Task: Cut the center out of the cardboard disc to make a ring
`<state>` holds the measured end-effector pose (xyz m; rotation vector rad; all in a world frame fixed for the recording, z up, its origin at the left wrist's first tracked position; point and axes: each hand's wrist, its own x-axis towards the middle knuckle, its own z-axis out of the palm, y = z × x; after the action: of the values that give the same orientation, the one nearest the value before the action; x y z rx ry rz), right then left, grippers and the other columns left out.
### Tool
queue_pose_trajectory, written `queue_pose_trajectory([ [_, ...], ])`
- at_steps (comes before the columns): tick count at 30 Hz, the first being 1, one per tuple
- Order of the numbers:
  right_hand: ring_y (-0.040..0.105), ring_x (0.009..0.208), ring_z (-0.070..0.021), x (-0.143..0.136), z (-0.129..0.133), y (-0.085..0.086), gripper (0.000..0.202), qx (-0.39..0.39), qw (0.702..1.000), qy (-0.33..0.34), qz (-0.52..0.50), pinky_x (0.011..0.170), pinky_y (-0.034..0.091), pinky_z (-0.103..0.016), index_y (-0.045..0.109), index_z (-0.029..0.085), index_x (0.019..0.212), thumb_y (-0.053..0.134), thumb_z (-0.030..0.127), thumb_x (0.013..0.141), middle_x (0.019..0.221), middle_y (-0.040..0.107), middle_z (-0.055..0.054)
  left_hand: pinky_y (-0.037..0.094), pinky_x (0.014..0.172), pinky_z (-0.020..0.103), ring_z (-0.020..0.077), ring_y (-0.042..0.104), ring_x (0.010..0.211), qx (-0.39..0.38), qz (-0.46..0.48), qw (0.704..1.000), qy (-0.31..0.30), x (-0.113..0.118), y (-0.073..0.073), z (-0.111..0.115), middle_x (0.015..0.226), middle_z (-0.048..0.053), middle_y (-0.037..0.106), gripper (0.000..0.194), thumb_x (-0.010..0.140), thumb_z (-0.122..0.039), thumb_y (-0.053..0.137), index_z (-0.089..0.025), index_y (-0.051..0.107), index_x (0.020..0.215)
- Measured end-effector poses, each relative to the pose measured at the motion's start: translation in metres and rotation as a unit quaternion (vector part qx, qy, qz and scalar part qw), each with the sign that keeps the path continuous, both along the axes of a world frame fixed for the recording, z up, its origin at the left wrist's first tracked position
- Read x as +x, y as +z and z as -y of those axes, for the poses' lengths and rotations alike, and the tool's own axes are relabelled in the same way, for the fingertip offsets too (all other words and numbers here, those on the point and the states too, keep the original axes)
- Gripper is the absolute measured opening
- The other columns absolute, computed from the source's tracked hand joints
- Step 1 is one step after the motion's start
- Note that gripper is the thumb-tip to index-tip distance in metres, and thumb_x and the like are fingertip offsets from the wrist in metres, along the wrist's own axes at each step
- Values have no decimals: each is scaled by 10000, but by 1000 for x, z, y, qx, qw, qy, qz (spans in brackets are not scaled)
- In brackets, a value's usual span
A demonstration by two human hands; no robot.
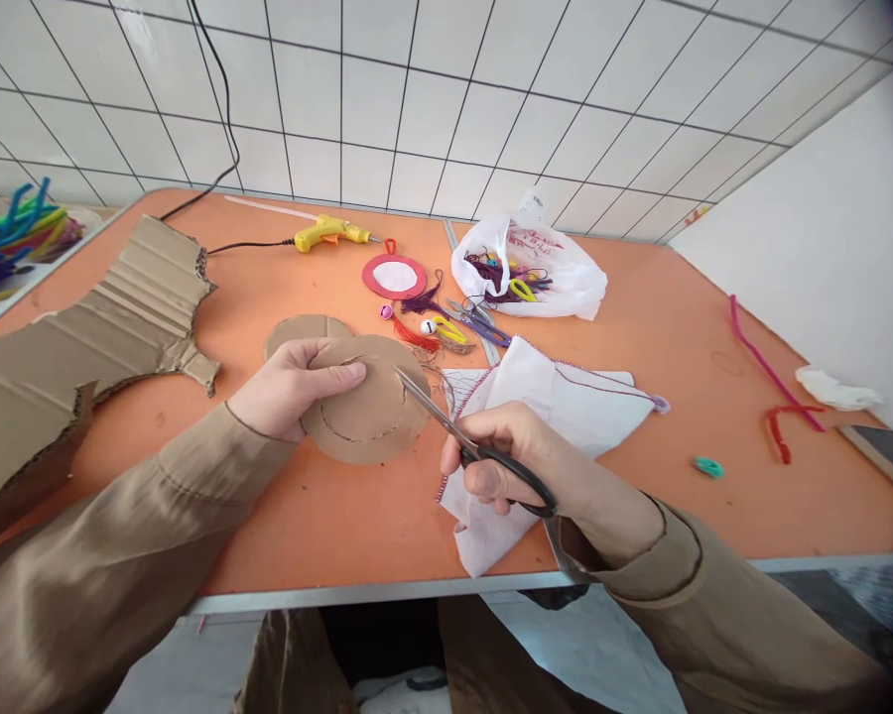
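My left hand (290,387) pinches the left edge of a round cardboard disc (376,402), thumb on top. A rough circular line, apparently cut, runs inside the disc's rim. In my right hand (517,461) is a pair of scissors (446,424) with black handles. The blades point up and left, and their tips lie over the right part of the disc. Whether the tips go into the cardboard I cannot tell. Another cardboard disc (298,329) lies behind my left hand, partly hidden. White cloth (566,407) with dark red stitching lies under and beyond my right hand.
A large cut cardboard sheet (96,317) lies at left. Toward the back are a yellow glue gun (334,233), a red-rimmed disc (394,277), tassels, purple-handled scissors (483,322) and a white plastic bag (566,273). Pipe cleaners (774,372) and a teal ring (709,467) lie right.
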<state>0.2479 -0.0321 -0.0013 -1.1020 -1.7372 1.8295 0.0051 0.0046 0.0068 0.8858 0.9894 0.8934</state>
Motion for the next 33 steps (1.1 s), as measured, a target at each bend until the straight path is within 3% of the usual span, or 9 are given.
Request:
queue_pose_trajectory([
  [12, 433, 420, -70, -2, 1, 4, 492, 6, 999, -28, 45, 361, 370, -167, 607, 130, 709, 741, 602, 680, 499, 474, 45, 553, 597, 240, 168, 688, 646, -15, 12, 1000, -10, -1, -2, -2, 767, 58, 761, 226, 620, -292, 840, -146, 753, 769],
  [20, 337, 394, -54, -5, 3, 6, 401, 50, 993, -37, 99, 373, 248, -180, 576, 138, 663, 761, 491, 706, 445, 415, 69, 543, 585, 234, 169, 682, 637, -30, 6, 1000, -2, -2, -2, -4, 700, 42, 744, 184, 623, -261, 834, -143, 758, 742],
  [26, 329, 439, -56, -7, 7, 9, 355, 73, 989, -47, 123, 405, 236, -190, 576, 139, 645, 768, 430, 709, 487, 409, 67, 540, 582, 222, 160, 678, 628, -26, 0, 999, -24, -4, 1, -6, 693, 39, 741, 180, 615, -256, 833, -141, 765, 735],
  [30, 324, 482, -64, -4, 8, 5, 395, 94, 988, -36, 119, 433, 245, -199, 583, 131, 636, 766, 473, 713, 511, 436, 52, 554, 619, 263, 198, 695, 677, 4, -33, 999, 34, -12, 6, -9, 746, 62, 756, 196, 617, -264, 822, -141, 761, 757],
  [33, 333, 482, -66, -2, 7, 3, 460, 73, 996, 4, 60, 433, 255, -202, 597, 129, 680, 757, 560, 699, 526, 460, 46, 540, 582, 247, 182, 683, 644, 14, -54, 996, 76, -17, 10, -11, 732, 48, 748, 175, 622, -255, 814, -147, 756, 746],
])
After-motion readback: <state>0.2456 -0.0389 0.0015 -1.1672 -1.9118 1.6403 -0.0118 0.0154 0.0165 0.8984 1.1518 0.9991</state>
